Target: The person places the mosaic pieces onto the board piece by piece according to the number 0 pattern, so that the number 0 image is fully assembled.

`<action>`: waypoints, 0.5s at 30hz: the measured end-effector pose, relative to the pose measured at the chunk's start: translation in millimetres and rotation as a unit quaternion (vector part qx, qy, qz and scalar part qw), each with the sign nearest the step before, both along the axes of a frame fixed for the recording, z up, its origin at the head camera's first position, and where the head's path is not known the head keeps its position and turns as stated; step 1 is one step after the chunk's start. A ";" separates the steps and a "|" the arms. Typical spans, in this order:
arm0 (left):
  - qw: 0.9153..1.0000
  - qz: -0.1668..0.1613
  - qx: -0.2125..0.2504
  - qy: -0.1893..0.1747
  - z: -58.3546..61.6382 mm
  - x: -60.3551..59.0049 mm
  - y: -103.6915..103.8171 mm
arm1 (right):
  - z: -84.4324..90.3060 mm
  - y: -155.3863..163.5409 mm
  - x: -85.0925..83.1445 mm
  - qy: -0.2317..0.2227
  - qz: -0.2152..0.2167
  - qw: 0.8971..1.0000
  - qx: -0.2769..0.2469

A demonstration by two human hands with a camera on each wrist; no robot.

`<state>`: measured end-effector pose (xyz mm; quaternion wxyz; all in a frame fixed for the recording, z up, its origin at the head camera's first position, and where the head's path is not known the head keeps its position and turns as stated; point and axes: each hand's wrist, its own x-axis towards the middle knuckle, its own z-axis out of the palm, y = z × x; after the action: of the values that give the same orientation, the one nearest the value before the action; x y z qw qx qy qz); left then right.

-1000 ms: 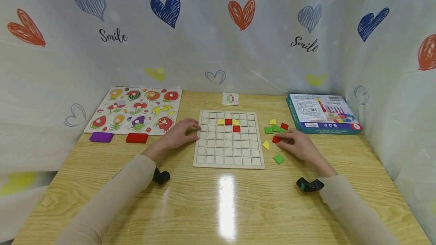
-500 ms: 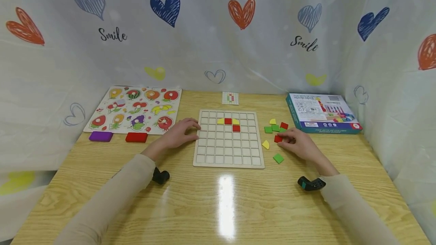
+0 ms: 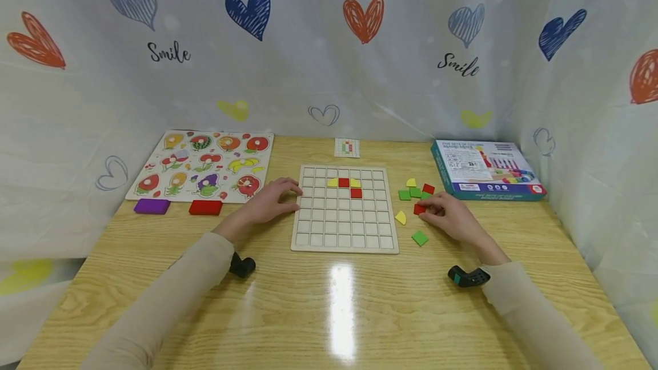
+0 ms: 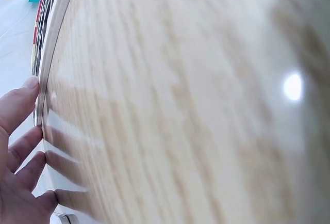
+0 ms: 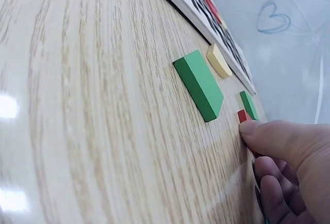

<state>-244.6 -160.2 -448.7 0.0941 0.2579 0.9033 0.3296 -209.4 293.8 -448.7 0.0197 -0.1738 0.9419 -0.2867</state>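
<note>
A wooden grid board (image 3: 338, 225) lies mid-table, with two red square tiles (image 3: 356, 193) and two yellow quarter-round pieces (image 3: 333, 183) in its upper cells. My left hand (image 3: 272, 201) rests at the board's left edge; in the left wrist view its thumb (image 4: 20, 102) and fingertips touch the rim. To the right of the board, my right hand (image 3: 451, 217) pinches a red square tile (image 3: 418, 209) at table level, its thumb (image 5: 278, 137) on the tile. Around it lie several green tiles (image 3: 420, 237), another red tile (image 3: 428, 188) and two loose yellow pieces (image 3: 400, 217).
A small pattern card (image 3: 347, 148) lies behind the board. At the back left is a fruit puzzle board (image 3: 226, 150), with a purple block (image 3: 152, 206) and a red block (image 3: 205, 208) before it. A boxed toy set (image 3: 488, 170) stands at the back right.
The red tile at my right fingertips has shifted slightly to the right, along with the fingers. My left hand has stayed at the board's edge.
</note>
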 end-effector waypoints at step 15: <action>1.000 0.008 -0.007 -0.005 3.8 1.9 2.1 | -1.6 0.5 0.0 0.007 -0.001 1.000 -0.004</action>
<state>-242.7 -158.0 -444.9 0.0975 0.2481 0.9072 0.3254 -209.4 294.3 -450.3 0.0126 -0.1752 0.9411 -0.2889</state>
